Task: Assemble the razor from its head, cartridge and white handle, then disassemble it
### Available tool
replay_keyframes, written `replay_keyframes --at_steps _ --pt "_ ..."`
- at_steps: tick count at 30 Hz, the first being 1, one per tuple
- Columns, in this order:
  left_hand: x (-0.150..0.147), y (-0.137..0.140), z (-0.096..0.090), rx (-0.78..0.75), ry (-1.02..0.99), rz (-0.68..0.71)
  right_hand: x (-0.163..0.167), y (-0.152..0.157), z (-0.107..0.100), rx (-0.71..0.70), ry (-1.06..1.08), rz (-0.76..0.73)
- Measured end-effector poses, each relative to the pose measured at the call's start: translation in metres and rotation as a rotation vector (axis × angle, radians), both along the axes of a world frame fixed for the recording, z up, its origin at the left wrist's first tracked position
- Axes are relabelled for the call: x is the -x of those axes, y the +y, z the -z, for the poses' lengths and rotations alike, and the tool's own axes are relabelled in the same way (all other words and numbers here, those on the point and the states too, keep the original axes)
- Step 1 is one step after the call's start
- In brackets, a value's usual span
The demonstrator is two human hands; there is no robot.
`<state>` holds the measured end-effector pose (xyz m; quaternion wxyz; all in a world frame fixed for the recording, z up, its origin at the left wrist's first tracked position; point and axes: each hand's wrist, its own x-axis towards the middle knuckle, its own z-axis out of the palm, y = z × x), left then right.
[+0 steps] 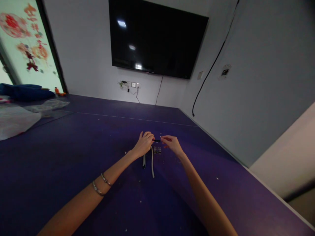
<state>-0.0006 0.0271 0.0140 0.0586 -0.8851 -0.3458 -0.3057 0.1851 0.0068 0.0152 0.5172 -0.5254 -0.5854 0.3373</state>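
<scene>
In the head view, my left hand (144, 144) is closed, its fingertips at the left end of a small dark bar (157, 141). My right hand (173, 145) is on the other side, thumb and finger pinched near the bar's right end; what they hold is too small to make out. Just below the bar lies a small rectangular piece with a grey and dark pattern (157, 150). A pale, slightly bent strip (153, 165) runs down from beside my left hand. Left of it lies a dark and pale narrow strip (144, 161), its upper end hidden by that hand.
Tiny white scraps dot the purple surface (98, 157). Clear plastic sheeting (19, 119) and a dark blue cloth-like bundle (27, 91) lie at the far left, by a small orange object (57, 90). A black cable (209, 72) hangs down the right wall.
</scene>
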Motion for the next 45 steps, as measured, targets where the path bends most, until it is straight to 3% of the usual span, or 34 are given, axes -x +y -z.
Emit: replay_keyframes --at_steps 12,17,25,31,45 --pt "-0.016 0.001 0.006 0.029 0.031 0.039 -0.009 -0.002 0.000 0.104 -0.017 -0.052" --pt "-0.017 0.006 0.017 0.165 -0.009 0.009 -0.015 0.005 0.012 0.097 -0.100 -0.009" --pt "-0.019 0.008 0.034 0.388 0.135 0.044 -0.019 0.015 0.042 0.029 -0.253 0.074" --pt "-0.019 0.008 0.042 0.390 0.182 0.033 -0.013 0.017 0.053 0.002 -0.353 0.043" --pt "-0.019 0.008 0.044 0.355 0.160 0.039 -0.006 0.011 0.054 -0.093 -0.477 0.006"
